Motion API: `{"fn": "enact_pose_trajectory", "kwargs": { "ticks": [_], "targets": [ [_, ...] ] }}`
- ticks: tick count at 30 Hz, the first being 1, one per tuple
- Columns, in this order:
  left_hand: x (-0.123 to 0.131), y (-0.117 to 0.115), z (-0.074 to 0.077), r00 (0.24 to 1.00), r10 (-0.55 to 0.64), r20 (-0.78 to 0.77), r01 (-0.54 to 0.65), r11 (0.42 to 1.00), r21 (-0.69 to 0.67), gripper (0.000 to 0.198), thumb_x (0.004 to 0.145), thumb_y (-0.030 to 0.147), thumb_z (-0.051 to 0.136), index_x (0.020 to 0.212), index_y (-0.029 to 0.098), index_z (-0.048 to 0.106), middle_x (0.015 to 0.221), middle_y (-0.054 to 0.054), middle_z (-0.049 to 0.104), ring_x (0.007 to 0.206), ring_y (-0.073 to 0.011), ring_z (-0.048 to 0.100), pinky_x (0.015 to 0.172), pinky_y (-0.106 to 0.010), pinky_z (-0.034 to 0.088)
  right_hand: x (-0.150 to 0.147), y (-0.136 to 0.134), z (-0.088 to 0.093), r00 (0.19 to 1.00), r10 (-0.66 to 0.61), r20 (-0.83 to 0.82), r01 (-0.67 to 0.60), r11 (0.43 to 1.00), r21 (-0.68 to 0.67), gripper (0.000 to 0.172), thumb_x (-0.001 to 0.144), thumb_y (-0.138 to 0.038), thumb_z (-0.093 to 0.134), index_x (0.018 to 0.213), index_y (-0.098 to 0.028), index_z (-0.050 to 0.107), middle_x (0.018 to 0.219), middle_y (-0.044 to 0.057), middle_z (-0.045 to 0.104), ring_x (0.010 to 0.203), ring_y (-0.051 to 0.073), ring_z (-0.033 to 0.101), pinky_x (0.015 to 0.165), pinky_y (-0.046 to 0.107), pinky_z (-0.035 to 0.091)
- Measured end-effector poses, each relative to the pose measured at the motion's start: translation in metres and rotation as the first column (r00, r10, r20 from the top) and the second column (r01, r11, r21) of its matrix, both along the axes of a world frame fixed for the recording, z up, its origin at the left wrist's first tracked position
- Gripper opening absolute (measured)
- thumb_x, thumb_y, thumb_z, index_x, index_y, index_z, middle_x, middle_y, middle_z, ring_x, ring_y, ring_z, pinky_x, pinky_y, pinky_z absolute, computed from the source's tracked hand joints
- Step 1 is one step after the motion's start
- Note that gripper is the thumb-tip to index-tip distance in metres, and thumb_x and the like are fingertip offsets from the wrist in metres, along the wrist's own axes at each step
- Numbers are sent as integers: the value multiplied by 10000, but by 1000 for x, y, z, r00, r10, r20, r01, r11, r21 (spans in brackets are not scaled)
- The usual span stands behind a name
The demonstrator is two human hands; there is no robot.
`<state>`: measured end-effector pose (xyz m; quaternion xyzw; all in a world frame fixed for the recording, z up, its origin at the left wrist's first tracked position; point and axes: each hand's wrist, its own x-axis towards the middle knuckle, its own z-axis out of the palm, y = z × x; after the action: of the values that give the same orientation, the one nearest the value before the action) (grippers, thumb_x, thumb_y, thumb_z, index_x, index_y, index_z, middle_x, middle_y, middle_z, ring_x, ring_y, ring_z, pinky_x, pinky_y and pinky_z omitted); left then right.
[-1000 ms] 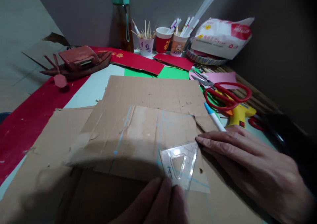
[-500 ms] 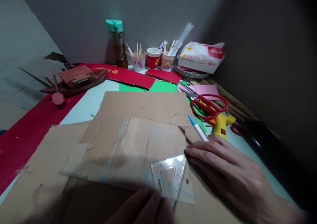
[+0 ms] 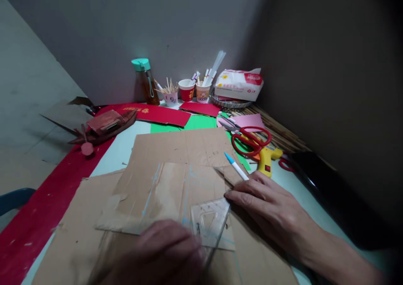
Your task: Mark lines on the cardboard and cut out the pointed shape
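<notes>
Reaching in from the right, the right hand (image 3: 267,209) has its fingers extended at the set square's (image 3: 219,218) upper right corner. The set square lies on marked cardboard (image 3: 171,190). Beyond the set square, a pen (image 3: 236,166) disappears behind this hand; whether it is gripped cannot be told. The blurred left hand (image 3: 170,245) is at the set square's lower left, its hold unclear. Scissors (image 3: 252,139) and a glue gun (image 3: 266,158) lie beyond the set square, rightward.
</notes>
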<state>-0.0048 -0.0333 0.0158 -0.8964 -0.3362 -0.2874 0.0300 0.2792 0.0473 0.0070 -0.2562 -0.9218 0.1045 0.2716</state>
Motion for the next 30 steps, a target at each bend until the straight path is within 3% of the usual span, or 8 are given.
{"fn": "enact_pose_trajectory", "kwargs": {
  "ticks": [2,5,8,11,16,20,26,30],
  "targets": [
    [-12,7,9,998,48,46,-46,998,-48,280,1076,157,430,1163,189,694,1067,3,800,1067,-104,702,1002,-186,545,2,2,0,999,-29,-33,29,1000,5,306,1007,-39,500,1244,-183,628,1038,57,674,914,185,547,808,336,470],
    [-28,21,20,975,223,18,-222,974,-49,237,995,116,571,1190,185,689,1152,-31,785,1101,-159,679,1035,-308,537,7,6,1,990,-112,-85,114,993,16,288,979,-25,559,1181,-202,663,1011,53,674,903,176,576,768,307,486],
    [-38,36,25,937,348,-38,-350,928,-129,219,1017,231,580,1190,167,699,1183,-103,770,1092,-259,669,974,-486,563,10,9,1,977,-178,-114,184,982,45,232,993,-64,573,1133,-210,686,984,59,680,878,181,600,731,307,501],
    [-44,49,27,922,378,-89,-388,905,-174,304,1039,330,537,1217,147,702,1205,-144,750,1108,-311,649,937,-539,564,12,13,-1,965,-225,-133,237,968,80,180,1001,-107,586,1097,-206,701,957,61,691,851,189,618,712,317,500],
    [-44,68,35,917,322,-235,-383,873,-300,420,1045,394,507,1320,112,654,1263,-152,718,1206,-324,595,1022,-516,520,13,16,-6,971,-226,-79,233,968,96,172,1004,-123,573,1073,-210,704,971,66,701,885,203,630,739,317,514],
    [-40,90,40,913,230,-337,-362,836,-412,450,1015,431,572,1363,153,629,1254,-138,687,1194,-322,588,1011,-506,507,15,17,-9,960,-278,-8,277,952,132,194,1014,-121,539,1039,-212,708,952,68,706,869,216,598,734,341,489],
    [-38,118,44,899,137,-416,-348,801,-487,345,963,403,649,1254,216,657,1080,-74,605,1078,-278,587,895,-396,491,17,17,-11,945,-326,35,316,933,173,216,1020,-130,513,1026,-198,718,939,73,711,844,218,593,738,356,458],
    [-38,126,47,901,73,-428,-318,782,-536,296,941,387,674,1156,191,616,1089,-65,589,1086,-270,565,914,-400,461,17,15,-8,943,-331,33,321,931,173,195,1023,-142,520,994,-200,703,915,77,702,832,233,588,719,376,453]
  ]
}}
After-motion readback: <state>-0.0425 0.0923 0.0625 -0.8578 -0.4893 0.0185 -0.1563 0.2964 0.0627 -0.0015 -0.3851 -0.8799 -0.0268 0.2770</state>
